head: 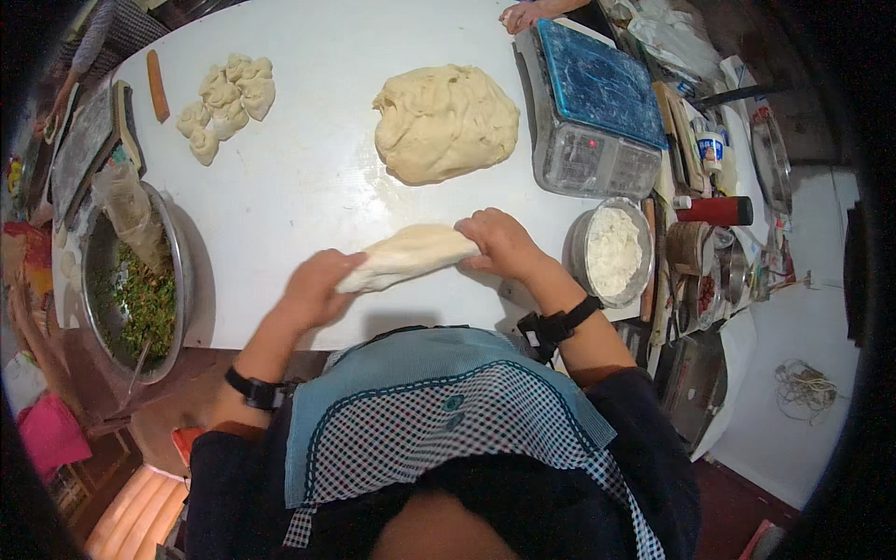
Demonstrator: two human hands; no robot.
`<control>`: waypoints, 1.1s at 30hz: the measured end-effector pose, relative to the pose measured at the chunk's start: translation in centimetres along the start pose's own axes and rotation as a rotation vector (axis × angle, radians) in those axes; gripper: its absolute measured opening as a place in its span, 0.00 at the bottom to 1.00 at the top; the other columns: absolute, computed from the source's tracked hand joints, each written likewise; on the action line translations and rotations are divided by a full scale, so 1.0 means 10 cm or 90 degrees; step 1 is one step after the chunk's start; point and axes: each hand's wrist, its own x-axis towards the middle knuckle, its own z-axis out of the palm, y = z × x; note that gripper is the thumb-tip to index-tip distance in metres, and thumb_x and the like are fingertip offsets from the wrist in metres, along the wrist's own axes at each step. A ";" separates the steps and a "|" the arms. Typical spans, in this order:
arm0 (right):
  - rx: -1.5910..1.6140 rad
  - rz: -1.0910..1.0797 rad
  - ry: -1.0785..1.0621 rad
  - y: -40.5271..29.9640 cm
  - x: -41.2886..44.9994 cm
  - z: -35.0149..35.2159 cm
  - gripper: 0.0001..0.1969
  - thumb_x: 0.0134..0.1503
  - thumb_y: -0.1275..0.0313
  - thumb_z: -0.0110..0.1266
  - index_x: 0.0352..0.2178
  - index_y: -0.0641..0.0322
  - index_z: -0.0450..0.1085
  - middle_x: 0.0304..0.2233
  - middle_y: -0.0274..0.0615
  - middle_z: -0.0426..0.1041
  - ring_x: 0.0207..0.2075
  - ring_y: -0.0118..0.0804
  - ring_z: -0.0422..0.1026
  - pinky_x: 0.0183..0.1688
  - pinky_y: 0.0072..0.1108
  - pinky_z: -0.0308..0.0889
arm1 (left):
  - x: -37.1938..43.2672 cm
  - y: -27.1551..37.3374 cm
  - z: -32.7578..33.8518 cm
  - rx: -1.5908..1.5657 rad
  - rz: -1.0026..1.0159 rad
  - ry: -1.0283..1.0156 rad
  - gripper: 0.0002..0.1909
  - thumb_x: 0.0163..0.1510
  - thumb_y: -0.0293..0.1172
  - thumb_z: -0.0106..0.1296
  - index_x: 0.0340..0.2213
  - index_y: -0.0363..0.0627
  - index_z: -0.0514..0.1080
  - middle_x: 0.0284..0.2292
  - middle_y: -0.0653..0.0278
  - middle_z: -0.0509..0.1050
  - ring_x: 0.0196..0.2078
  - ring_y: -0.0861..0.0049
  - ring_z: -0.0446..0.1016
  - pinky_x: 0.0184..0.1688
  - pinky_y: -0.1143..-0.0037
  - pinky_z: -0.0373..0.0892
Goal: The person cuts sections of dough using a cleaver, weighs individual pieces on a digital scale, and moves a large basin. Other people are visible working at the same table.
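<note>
Between my two hands stretches a thick strip of pale dough, slanting up to the right above the front of the white table. My left hand grips its lower left end. At the upper right end, my right hand pinches it between thumb and fingers. Beyond the strip rests a large wrinkled mass of dough. Several small dough pieces lie clustered at the back left, beside a wooden rolling pin.
A metal bowl of chopped green filling stands at the left edge. To my right are a bowl of flour and a scale with a blue top. Another person's hand touches the far edge. A red cylinder lies farther right.
</note>
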 end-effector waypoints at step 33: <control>-0.170 -0.063 -0.088 -0.62 0.48 0.10 0.34 0.43 0.50 0.63 0.49 0.53 0.65 0.38 0.47 0.70 0.44 0.48 0.68 0.48 0.43 0.61 | 0.44 0.44 0.04 0.222 -0.185 -0.138 0.39 0.43 0.48 0.62 0.53 0.46 0.61 0.43 0.56 0.71 0.50 0.60 0.66 0.53 0.55 0.59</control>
